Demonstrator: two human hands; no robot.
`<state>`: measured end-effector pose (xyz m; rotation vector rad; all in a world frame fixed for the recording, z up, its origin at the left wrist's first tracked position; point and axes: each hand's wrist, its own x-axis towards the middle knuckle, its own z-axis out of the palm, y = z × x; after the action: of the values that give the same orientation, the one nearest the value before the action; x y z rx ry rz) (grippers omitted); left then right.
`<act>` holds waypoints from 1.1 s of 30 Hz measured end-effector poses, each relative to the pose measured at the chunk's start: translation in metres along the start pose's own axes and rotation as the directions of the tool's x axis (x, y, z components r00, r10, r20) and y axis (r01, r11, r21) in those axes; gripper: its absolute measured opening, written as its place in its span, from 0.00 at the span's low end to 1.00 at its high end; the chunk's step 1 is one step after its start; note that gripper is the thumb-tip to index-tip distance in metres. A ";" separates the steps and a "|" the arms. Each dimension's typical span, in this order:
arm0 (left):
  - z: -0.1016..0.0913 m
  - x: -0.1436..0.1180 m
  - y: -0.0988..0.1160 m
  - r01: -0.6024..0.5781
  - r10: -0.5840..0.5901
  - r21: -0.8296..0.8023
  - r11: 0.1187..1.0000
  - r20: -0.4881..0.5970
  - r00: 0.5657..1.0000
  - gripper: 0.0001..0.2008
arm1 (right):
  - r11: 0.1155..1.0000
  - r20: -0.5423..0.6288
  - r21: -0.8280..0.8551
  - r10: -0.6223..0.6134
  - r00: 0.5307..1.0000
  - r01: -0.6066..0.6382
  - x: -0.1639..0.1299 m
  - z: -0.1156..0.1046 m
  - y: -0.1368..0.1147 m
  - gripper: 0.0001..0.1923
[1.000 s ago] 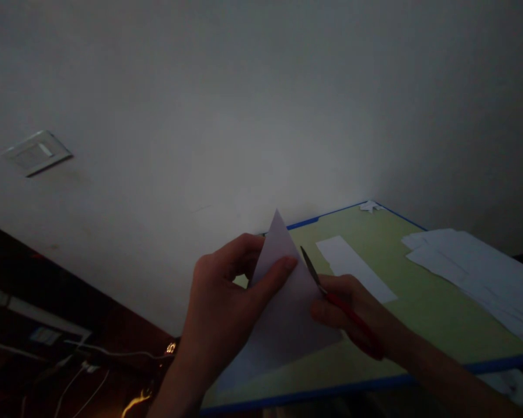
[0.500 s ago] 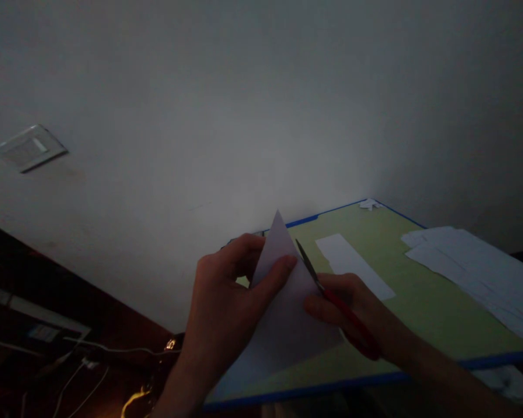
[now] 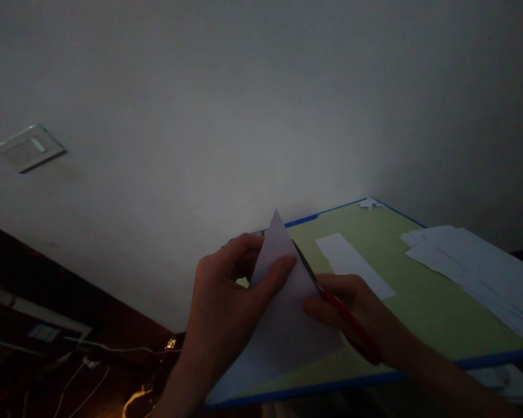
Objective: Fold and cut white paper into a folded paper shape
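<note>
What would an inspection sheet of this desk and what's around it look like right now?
Surface: green board with a blue rim, dimly lit.
Job's things: folded white paper triangle, point up; red-handled scissors, blades along its right edge.
Clutter: white paper strip; stack of white sheets; small paper scrap at the far corner.
Grippers: left hand pinches the triangle; right hand holds the scissors.
Cables: white cables on the dark area at lower left.
Surroundings: pale wall with a switch plate.
</note>
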<state>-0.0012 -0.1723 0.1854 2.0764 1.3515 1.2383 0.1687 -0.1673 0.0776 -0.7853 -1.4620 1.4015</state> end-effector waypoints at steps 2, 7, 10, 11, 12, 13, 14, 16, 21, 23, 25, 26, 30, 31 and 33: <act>0.000 -0.001 0.000 -0.001 0.001 -0.009 1.000 -0.004 1.000 0.06 | 1.000 -0.019 -0.008 0.005 1.000 -0.005 -0.001 0.001 -0.001 0.21; 0.001 -0.001 -0.001 0.006 -0.006 -0.016 1.000 -0.007 1.000 0.07 | 0.999 -0.041 -0.040 0.017 0.999 -0.019 -0.003 0.003 0.001 0.23; 0.001 -0.001 -0.001 0.004 -0.004 -0.018 1.000 -0.014 1.000 0.07 | 0.998 -0.051 -0.061 0.013 0.999 -0.016 -0.004 0.004 0.002 0.24; 0.001 -0.001 -0.001 0.007 -0.008 -0.016 1.000 -0.016 1.000 0.07 | 0.998 -0.051 -0.059 0.018 0.999 -0.021 -0.004 0.004 0.002 0.24; 0.000 -0.001 0.000 0.012 -0.012 -0.012 1.000 -0.016 1.000 0.07 | 0.998 -0.049 -0.056 0.026 0.998 -0.028 -0.004 0.004 0.001 0.24; 0.000 -0.001 0.000 0.017 -0.017 -0.009 1.000 -0.013 1.000 0.07 | 0.998 -0.048 -0.052 0.032 0.998 -0.035 -0.004 0.004 0.000 0.24; 0.000 -0.001 0.000 0.021 -0.021 -0.007 1.000 -0.008 1.000 0.07 | 0.998 -0.047 -0.052 0.037 0.998 -0.039 -0.005 0.004 -0.001 0.24; 0.000 -0.001 0.001 0.028 -0.028 -0.012 1.000 0.000 1.000 0.08 | 0.997 -0.052 -0.060 0.035 0.998 -0.038 -0.005 0.004 -0.003 0.24; 0.000 -0.002 -0.001 0.036 -0.036 -0.046 0.998 0.003 0.999 0.08 | 0.997 -0.068 -0.071 0.011 0.998 -0.016 -0.005 0.005 -0.008 0.24; 0.000 -0.002 -0.001 0.035 -0.035 -0.049 0.998 -0.003 0.999 0.08 | 0.997 -0.073 -0.070 0.015 0.997 -0.020 -0.005 0.005 -0.008 0.24; 0.000 -0.002 -0.001 0.037 -0.037 -0.043 0.998 -0.003 0.999 0.08 | 0.997 -0.081 -0.075 0.026 0.996 -0.032 -0.006 0.005 -0.007 0.24; 0.000 -0.002 0.000 0.041 -0.041 -0.038 0.998 -0.002 0.999 0.08 | 0.996 -0.085 -0.078 0.033 0.996 -0.039 -0.006 0.006 -0.007 0.25; 0.000 -0.001 0.001 0.056 -0.056 -0.022 0.998 -0.003 0.998 0.10 | 0.995 -0.081 -0.074 0.056 0.995 -0.062 -0.007 0.007 -0.007 0.25; 0.000 -0.001 0.001 0.057 -0.057 -0.022 0.998 -0.004 0.998 0.10 | 0.995 -0.077 -0.067 0.064 0.995 -0.070 -0.007 0.007 -0.007 0.25; 0.000 -0.001 0.000 0.058 -0.058 -0.024 0.998 0.000 0.998 0.10 | 0.995 -0.070 -0.059 0.077 0.995 -0.081 -0.007 0.007 -0.007 0.25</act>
<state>-0.0015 -0.1730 0.1848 2.0064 1.3804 1.2256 0.1662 -0.1777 0.0835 -0.9301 -1.4409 1.3802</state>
